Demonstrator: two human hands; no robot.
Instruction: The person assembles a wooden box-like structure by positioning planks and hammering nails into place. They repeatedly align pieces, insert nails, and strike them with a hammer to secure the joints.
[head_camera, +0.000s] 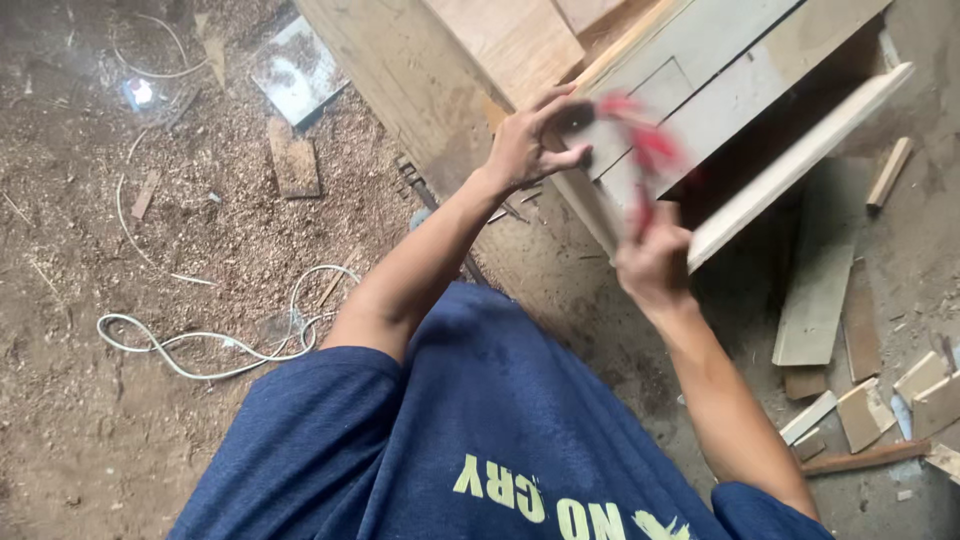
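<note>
Blue shirt (480, 430) nearest, 2 bare forearms reaching forward. Right hand (655, 262) closed around handle of red tool (645, 150), blurred, kind not told; tool lying across edge of pale wooden frame (720, 90). Left hand (528, 140) fingers curled at tool's upper end, against frame edge. Loose pale slat (800, 160) leaning along frame's near side. Judged good practice: frame pressed steady by left hand, strokes short, fingers kept off working end. Offcuts (870, 410) on floor at right; white cable (215, 345) looped on sawdust floor (100, 250) at left; board scrap (293, 158) farther off.
</note>
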